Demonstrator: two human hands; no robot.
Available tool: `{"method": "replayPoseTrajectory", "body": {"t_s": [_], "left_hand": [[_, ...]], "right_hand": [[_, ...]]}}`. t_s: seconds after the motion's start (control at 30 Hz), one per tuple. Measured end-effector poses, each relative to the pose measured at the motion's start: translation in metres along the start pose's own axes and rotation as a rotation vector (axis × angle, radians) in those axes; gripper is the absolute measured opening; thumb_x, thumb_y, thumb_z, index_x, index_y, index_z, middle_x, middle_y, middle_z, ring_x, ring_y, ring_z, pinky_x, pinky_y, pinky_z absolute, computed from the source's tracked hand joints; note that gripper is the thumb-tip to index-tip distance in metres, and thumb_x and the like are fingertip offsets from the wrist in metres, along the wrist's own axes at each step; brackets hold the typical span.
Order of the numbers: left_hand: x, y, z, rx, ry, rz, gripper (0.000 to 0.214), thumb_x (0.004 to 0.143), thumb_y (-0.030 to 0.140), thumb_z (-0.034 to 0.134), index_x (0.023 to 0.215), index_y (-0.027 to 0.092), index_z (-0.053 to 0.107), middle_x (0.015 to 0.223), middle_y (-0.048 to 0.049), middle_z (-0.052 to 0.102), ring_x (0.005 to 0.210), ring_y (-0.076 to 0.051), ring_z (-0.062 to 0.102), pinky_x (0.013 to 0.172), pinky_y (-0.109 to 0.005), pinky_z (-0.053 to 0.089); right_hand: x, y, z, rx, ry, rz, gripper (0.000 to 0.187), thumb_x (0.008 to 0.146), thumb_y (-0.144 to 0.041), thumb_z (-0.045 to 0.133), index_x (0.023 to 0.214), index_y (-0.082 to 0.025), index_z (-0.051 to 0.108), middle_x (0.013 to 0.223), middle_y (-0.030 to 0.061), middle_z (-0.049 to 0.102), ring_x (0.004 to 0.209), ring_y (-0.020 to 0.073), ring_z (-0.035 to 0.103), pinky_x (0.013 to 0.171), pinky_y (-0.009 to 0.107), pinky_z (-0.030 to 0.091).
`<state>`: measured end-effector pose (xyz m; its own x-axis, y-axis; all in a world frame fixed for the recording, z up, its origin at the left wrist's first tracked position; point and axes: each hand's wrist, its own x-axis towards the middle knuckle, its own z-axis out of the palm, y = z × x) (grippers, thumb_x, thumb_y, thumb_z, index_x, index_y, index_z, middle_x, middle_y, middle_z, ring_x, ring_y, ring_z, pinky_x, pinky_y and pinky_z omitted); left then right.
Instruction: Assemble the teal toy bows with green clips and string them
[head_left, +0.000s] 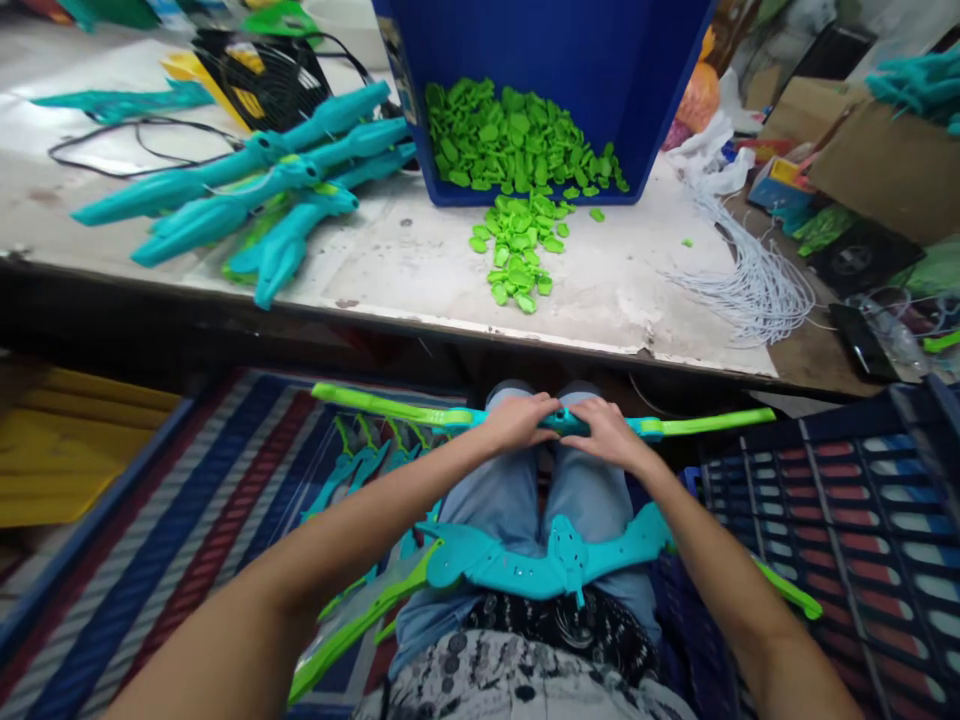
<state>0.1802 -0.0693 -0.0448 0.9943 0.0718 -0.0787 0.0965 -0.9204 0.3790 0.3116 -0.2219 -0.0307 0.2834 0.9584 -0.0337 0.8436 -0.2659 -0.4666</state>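
Observation:
My left hand [523,420] and my right hand [604,432] are close together above my knees, fingers closed round the middle of a teal folding hanger [568,420]. Its long green arms stretch out level to both sides. My fingers cover part of the teal centre. Across my lap lies a second teal hanger [517,568] with green arms, touched by neither hand; my right forearm passes over its right end. Several more teal and green hangers [352,465] are lined up to the left of my legs.
On the table [420,290] ahead, a blue bin [551,45] lies tipped towards me, small green plastic pieces [517,135] spilling out. Teal parts [262,190] are piled left, near a black fan [262,75]. White cords [757,280] lie right. A dark plastic crate [840,540] stands beside me.

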Motion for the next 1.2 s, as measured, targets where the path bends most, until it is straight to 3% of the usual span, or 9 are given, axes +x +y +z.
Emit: {"method": "replayPoseTrajectory", "body": {"t_s": [0.07,0.2,0.3,0.4,0.53,0.67,0.93,1.07,1.2], "left_hand": [[-0.014,0.009,0.014,0.129,0.091,0.009,0.032,0.092,0.028,0.048,0.121,0.022,0.056,0.11,-0.0108,0.062,0.092,-0.023,0.062,0.077,-0.031,0.045],[-0.03,0.025,0.036,0.21,0.17,-0.118,0.046,0.092,0.019,0.046,0.137,0.031,0.045,0.137,-0.0161,0.048,0.116,-0.03,0.053,0.09,-0.044,0.043],[-0.032,0.031,0.033,0.119,0.079,-0.159,0.068,0.083,0.04,0.064,0.144,0.033,0.035,0.15,-0.0194,0.032,0.132,-0.041,0.036,0.095,-0.052,0.04],[-0.026,0.027,0.016,-0.033,-0.055,-0.173,0.074,0.086,0.048,0.057,0.149,0.023,0.027,0.142,-0.0224,0.042,0.13,-0.039,0.041,0.097,-0.05,0.039],[-0.009,0.016,-0.004,-0.23,-0.2,-0.285,0.085,0.084,0.04,0.06,0.15,0.007,0.017,0.131,-0.0231,0.054,0.121,-0.034,0.053,0.095,-0.039,0.043],[0.003,0.011,-0.007,-0.335,-0.233,-0.35,0.094,0.074,0.042,0.069,0.148,0.008,0.022,0.138,-0.0204,0.051,0.126,-0.032,0.05,0.096,-0.033,0.042],[0.012,0.004,-0.001,-0.398,-0.167,-0.435,0.093,0.074,0.044,0.067,0.148,0.009,0.024,0.141,-0.0194,0.048,0.129,-0.032,0.048,0.098,-0.034,0.042],[0.015,-0.01,-0.001,-0.486,-0.185,-0.373,0.09,0.074,0.041,0.065,0.147,0.006,0.026,0.143,-0.0179,0.047,0.13,-0.029,0.047,0.101,-0.031,0.04],[0.015,-0.024,0.0,-0.688,-0.185,-0.318,0.073,0.078,0.03,0.058,0.145,0.013,0.034,0.144,-0.0111,0.047,0.128,-0.023,0.049,0.102,-0.027,0.039]], "right_hand": [[0.021,0.001,-0.026,0.121,0.041,-0.056,0.024,0.088,-0.027,0.053,0.105,-0.021,0.068,0.097,0.0063,0.07,0.091,0.0217,0.062,0.082,0.034,0.046],[0.095,-0.023,-0.048,-0.059,0.416,-0.043,0.024,0.091,-0.026,0.049,0.102,-0.016,0.067,0.102,0.0114,0.066,0.1,0.0261,0.056,0.091,0.038,0.043],[0.149,-0.048,-0.039,-0.227,0.379,-0.042,0.025,0.086,-0.026,0.057,0.106,-0.014,0.065,0.111,0.0166,0.062,0.107,0.0318,0.051,0.09,0.042,0.042],[0.168,-0.054,-0.031,-0.264,0.335,0.012,0.026,0.087,-0.019,0.052,0.109,-0.013,0.064,0.105,0.0167,0.065,0.103,0.0314,0.053,0.087,0.042,0.042],[0.144,-0.032,-0.038,-0.139,0.383,0.094,0.037,0.089,-0.022,0.047,0.124,-0.018,0.058,0.086,0.0075,0.067,0.084,0.0246,0.059,0.079,0.035,0.044],[0.108,-0.006,-0.048,-0.236,0.414,0.049,0.027,0.09,-0.031,0.047,0.098,-0.016,0.069,0.084,0.0103,0.066,0.086,0.0265,0.056,0.081,0.04,0.043],[0.1,0.026,-0.064,-0.259,0.3,-0.24,0.02,0.085,-0.026,0.057,0.102,-0.018,0.064,0.117,0.0142,0.061,0.111,0.0301,0.049,0.091,0.045,0.042],[0.1,0.028,-0.07,-0.148,0.233,-0.27,0.012,0.083,-0.024,0.059,0.093,-0.019,0.063,0.107,0.0107,0.067,0.103,0.0275,0.055,0.089,0.043,0.043],[0.062,0.014,-0.05,-0.06,0.194,-0.369,0.015,0.086,-0.03,0.059,0.096,-0.019,0.065,0.11,0.0088,0.069,0.103,0.0253,0.056,0.087,0.041,0.042]]}}
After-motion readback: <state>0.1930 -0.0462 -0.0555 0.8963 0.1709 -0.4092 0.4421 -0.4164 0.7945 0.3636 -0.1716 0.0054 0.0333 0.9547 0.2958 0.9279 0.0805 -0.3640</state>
